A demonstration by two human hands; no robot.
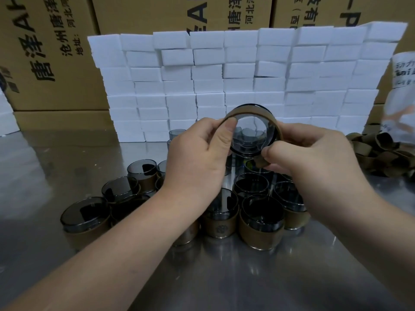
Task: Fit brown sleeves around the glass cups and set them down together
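Now left hand [197,158], right hand [314,158] hold one cup [251,136] — one sleeve [275,125].

A cup [252,135] is held at the centre of the frame between the left hand [202,153] and the right hand [310,158], with a sleeve [276,125] wrapped around it and pinched at its end by the right hand. Sleeved cups [260,223] are grouped on the table [247,277] below and to the lower left. A wall of blocks [235,75] is stacked behind, with cartons [56,52] behind it along the top. Loose sleeves [381,151] are heaped at the right edge, below a bag [402,86]
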